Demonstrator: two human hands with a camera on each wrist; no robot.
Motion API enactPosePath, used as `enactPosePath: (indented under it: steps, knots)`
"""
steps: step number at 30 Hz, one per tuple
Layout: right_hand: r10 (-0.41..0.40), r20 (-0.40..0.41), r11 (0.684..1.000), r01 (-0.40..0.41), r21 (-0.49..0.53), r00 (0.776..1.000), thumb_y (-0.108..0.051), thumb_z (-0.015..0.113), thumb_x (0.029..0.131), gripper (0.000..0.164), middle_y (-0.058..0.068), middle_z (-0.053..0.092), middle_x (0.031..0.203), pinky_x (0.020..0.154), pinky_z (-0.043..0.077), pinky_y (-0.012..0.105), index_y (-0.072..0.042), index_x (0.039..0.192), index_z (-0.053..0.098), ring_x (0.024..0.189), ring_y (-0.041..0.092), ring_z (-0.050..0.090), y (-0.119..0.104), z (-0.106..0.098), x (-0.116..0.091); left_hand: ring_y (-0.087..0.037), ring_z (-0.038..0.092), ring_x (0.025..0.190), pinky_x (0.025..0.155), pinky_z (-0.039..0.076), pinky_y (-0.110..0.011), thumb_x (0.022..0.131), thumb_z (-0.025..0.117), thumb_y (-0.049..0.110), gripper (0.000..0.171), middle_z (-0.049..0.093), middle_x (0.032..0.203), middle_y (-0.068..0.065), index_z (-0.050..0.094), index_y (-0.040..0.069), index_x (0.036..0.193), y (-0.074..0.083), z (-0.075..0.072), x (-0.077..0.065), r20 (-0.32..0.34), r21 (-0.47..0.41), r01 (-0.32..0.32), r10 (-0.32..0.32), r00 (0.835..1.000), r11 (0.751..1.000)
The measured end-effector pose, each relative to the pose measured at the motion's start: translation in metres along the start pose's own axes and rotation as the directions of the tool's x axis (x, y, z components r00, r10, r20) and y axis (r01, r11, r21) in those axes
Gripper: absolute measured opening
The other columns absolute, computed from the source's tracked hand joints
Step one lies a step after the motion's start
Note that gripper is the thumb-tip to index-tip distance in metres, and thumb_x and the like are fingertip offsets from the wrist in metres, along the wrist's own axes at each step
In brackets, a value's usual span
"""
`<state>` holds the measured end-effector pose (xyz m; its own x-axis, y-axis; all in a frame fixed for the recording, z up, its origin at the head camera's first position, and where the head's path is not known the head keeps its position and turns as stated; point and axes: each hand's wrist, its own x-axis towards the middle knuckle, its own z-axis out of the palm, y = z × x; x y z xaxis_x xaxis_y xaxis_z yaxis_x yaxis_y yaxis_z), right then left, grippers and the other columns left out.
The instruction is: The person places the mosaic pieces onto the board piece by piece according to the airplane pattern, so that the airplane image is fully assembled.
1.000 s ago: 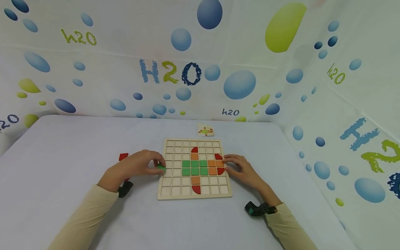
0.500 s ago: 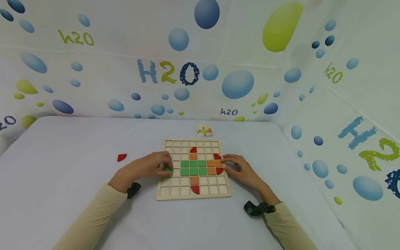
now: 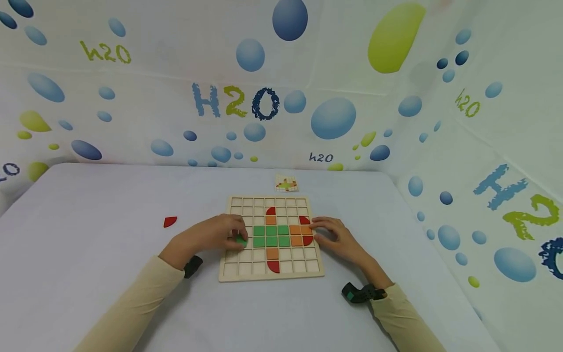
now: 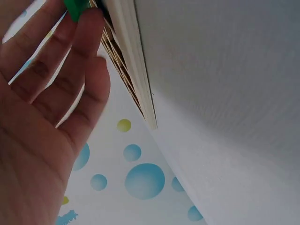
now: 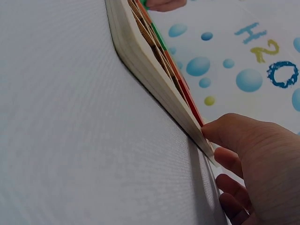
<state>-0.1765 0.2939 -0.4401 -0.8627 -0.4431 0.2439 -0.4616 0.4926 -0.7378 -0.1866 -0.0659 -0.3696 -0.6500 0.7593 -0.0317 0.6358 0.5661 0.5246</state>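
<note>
In the head view, a square wooden grid board [image 3: 294, 269] lies on the table with coloured tiles set in it. My left hand [image 3: 213, 233] is over its left side and pinches a green tile [image 3: 241, 239] between thumb and fingers, left of the block of green tiles [image 3: 271, 235]. That pinched tile also shows at the top of the left wrist view, by the fingertips. My right hand [image 3: 340, 238] rests at the board's right edge, its fingertips beside the orange tiles [image 3: 296, 235] and a red quarter-round tile [image 3: 307, 240]. In the right wrist view its thumb touches the rim.
A loose red quarter-round tile [image 3: 170, 222] lies on the white tablecloth [image 3: 110, 220] to the left. Behind the board is a small pattern card [image 3: 286, 184]. More red quarter-rounds [image 3: 273, 267] sit at the board's front and back. A printed white backdrop [image 3: 176, 98] stands behind the table.
My left hand has moved right, carrying the green tile from the board's left edge to over its grid. The loose red tile is now uncovered. My right hand has stayed at the edge.
</note>
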Motion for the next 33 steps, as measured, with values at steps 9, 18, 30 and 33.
enactPosePath:
  steps: [9,18,30,33]
  knots:
    - [-0.01,-0.006,1.0,0.01,-0.009,1.0,-0.011,0.066,0.092,0.03,0.012,0.055,0.137,0.102,0.036,0.057,-0.01,0.122,0.066,0.13,0.035,0.042,-0.0003,-0.0008,0.0004,-0.011,0.053,0.085,0.077,0.05,-0.026,0.084,0.072,0.008,0.017,0.056,0.099,-0.001,0.074,0.006,0.1,-0.002,0.0037,-0.0013,-0.006,-0.009,0.015,-0.015,1.0,1.0]
    - [-0.01,-0.002,1.0,0.01,-0.002,1.0,-0.011,0.066,0.093,0.029,0.013,0.055,0.136,0.102,0.036,0.057,-0.01,0.122,0.065,0.13,0.036,0.042,-0.0002,0.0001,0.0002,-0.011,0.06,0.089,0.085,0.051,-0.032,0.085,0.074,0.013,0.016,0.064,0.097,0.003,0.073,0.008,0.1,-0.0021,0.0051,0.0032,-0.002,0.013,-0.027,0.027,1.0,1.0]
    - [-0.018,-0.003,1.0,0.018,0.0,1.0,-0.01,0.066,0.093,0.03,0.013,0.055,0.136,0.102,0.036,0.058,-0.01,0.122,0.065,0.129,0.036,0.043,0.0018,0.0014,0.0003,-0.011,0.06,0.089,0.084,0.052,-0.03,0.085,0.071,0.006,0.014,0.064,0.096,0.003,0.074,0.007,0.098,0.0012,0.003,0.002,0.013,-0.055,-0.009,0.01,1.0,0.998]
    - [-0.012,0.0,1.0,0.012,0.001,1.0,-0.01,0.066,0.093,0.03,0.013,0.055,0.136,0.103,0.035,0.058,-0.01,0.123,0.065,0.13,0.036,0.042,0.0011,0.0011,0.0001,-0.011,0.06,0.091,0.087,0.052,-0.033,0.086,0.071,0.008,0.014,0.065,0.097,0.004,0.075,0.008,0.099,0.0013,0.0032,0.0028,0.012,-0.018,-0.018,0.019,1.0,1.0]
